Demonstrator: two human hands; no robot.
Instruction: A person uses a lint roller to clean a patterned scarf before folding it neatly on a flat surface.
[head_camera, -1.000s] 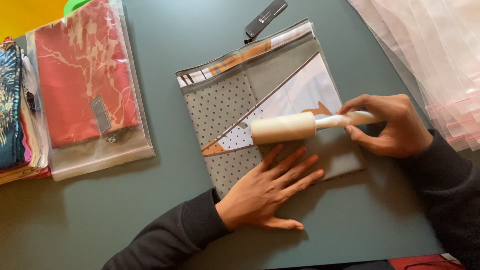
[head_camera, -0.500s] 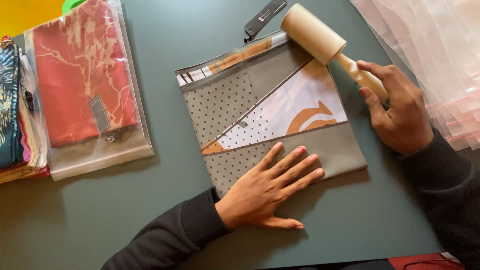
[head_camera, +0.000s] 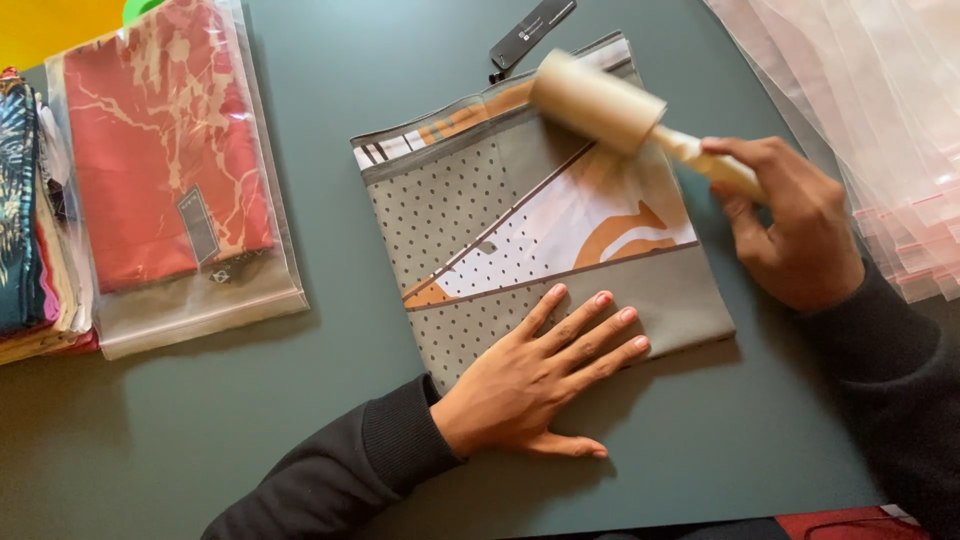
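Your left hand (head_camera: 530, 385) lay flat, fingers spread and gripping nothing, pressing down the near edge of the folded scarf (head_camera: 540, 220) on the grey-green table (head_camera: 330, 120). The scarf sat in the middle of the table, a grey fabric with dotted panels, a white field and orange shapes, its striped border toward the far side. Your right hand (head_camera: 795, 225) was clenched around the pale handle of the lint roller (head_camera: 600, 100), whose tan drum rested on the scarf's far right corner, angled away from you and slightly blurred. A black tag (head_camera: 533, 30) on a short cord lay on the table just beyond the scarf's far edge, close to the roller's drum. To your left, well apart from the scarf, a red scarf (head_camera: 160, 150) with pale marbling lay sealed in a clear bag, with a small dark tag inside. Beside it, at the table's left edge, a pile of other fabrics (head_camera: 25, 220) showed a dark blue patterned piece on top. To your right, a fanned stack of empty clear bags (head_camera: 880, 110) with red seal strips lay just beyond your right hand. Both your sleeves were dark.
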